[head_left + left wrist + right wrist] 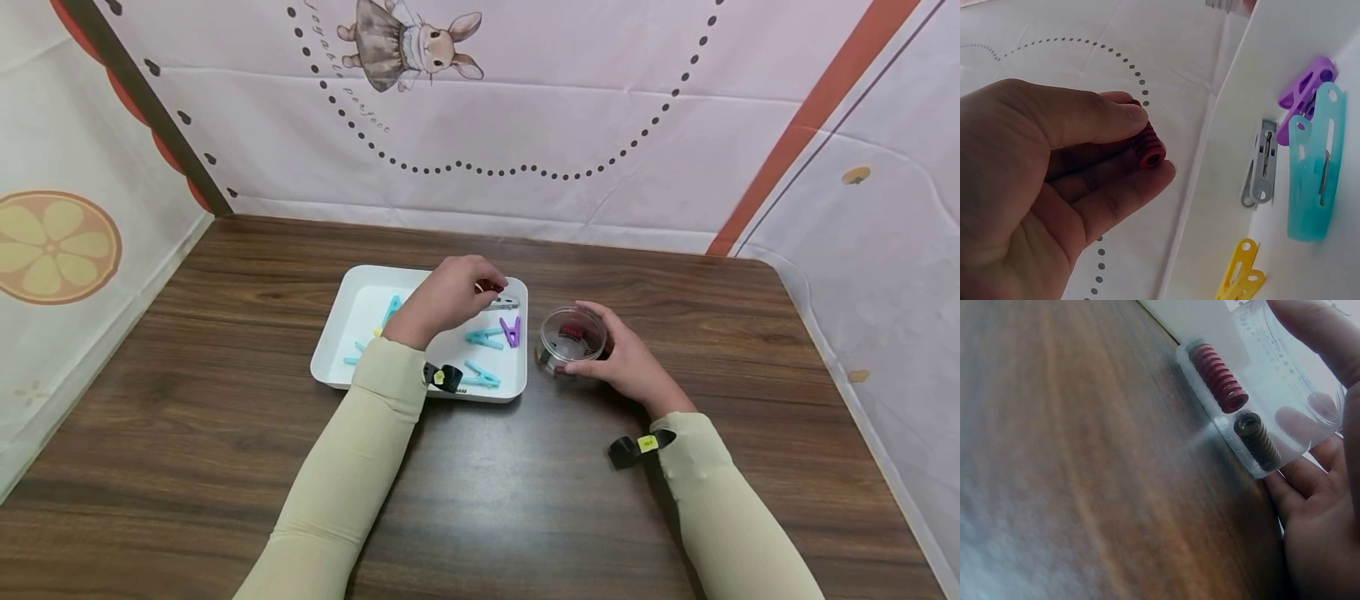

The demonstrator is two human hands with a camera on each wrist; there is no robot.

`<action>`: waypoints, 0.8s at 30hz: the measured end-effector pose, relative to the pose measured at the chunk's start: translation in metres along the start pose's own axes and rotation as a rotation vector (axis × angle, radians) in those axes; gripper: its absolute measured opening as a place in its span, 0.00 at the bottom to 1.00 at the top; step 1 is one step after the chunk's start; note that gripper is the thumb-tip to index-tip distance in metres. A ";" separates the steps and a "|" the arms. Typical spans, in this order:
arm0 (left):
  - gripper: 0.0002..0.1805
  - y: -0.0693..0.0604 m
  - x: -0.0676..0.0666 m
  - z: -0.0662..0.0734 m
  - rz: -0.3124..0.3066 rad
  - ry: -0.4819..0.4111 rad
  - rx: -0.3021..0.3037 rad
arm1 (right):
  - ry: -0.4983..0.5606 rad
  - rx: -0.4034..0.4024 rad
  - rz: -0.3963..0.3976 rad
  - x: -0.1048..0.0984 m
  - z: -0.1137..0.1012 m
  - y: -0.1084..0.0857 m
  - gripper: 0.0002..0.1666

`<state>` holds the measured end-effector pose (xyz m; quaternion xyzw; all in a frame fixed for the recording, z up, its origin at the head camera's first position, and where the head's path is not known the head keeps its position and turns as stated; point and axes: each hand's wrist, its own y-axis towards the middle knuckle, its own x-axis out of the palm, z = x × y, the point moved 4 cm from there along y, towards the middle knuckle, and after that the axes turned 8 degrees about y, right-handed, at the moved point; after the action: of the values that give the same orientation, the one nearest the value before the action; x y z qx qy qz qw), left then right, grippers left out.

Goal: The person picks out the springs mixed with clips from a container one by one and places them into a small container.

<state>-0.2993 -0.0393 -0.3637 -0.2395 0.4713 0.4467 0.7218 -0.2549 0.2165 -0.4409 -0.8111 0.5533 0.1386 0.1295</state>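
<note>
Between thumb and fingers my left hand pinches a red coil spring, held above the right part of a white tray. In the tray lie a purple clothespin, a grey clothespin, a yellow one and several teal clothespins. To the right of the tray, my right hand grips a clear round plastic jar by its side. Inside the jar, in the right wrist view, are a red spring and a dark bronze-coloured spring.
Tray and jar stand on a dark wood-grain table. A printed fabric sheet hangs along the back, with more fabric at both sides. Black wrist straps show at both sleeves.
</note>
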 end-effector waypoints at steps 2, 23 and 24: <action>0.12 -0.001 -0.001 0.002 0.002 -0.007 0.000 | 0.002 -0.001 -0.001 0.000 0.001 0.000 0.57; 0.10 -0.008 -0.011 0.022 0.062 0.000 0.079 | -0.016 -0.009 0.001 0.000 0.001 0.000 0.55; 0.10 -0.008 -0.011 0.023 0.064 -0.002 0.081 | -0.019 -0.006 0.001 0.000 0.001 0.000 0.55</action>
<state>-0.2835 -0.0303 -0.3443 -0.1944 0.4956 0.4505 0.7167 -0.2554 0.2173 -0.4421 -0.8099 0.5519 0.1481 0.1325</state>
